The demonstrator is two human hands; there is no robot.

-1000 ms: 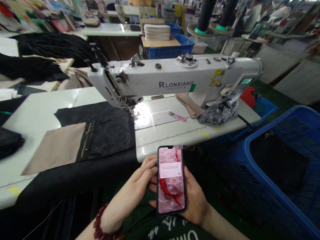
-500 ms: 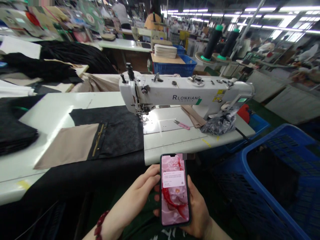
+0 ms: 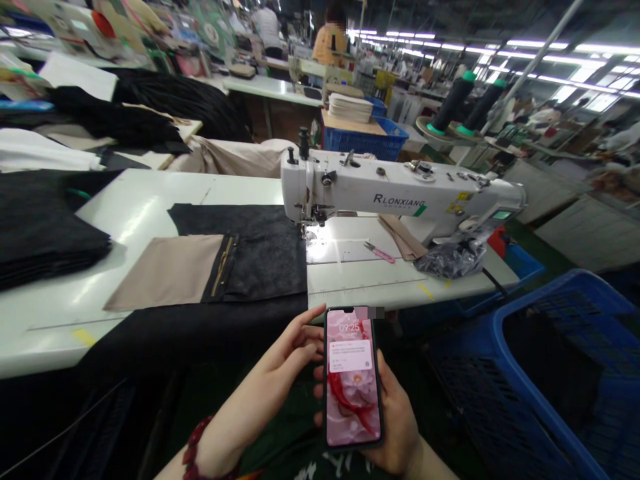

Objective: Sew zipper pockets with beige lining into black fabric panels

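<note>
- Holding phone [image 3: 353, 377] in right hand [image 3: 393, 427], cupped behind it, firm hold.
- Left hand [image 3: 255, 383] open, holding nothing, fingertips [image 3: 315, 331] at phone's left edge.
- Past your fingers, black fabric [image 3: 260, 253] sits at sewing machine [image 3: 400, 190] needle; stitching done: cannot tell.

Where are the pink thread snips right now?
In the head view, the pink thread snips lie on the white sewing table, right of the presser foot and just left of the folded beige fabric strips.
</note>
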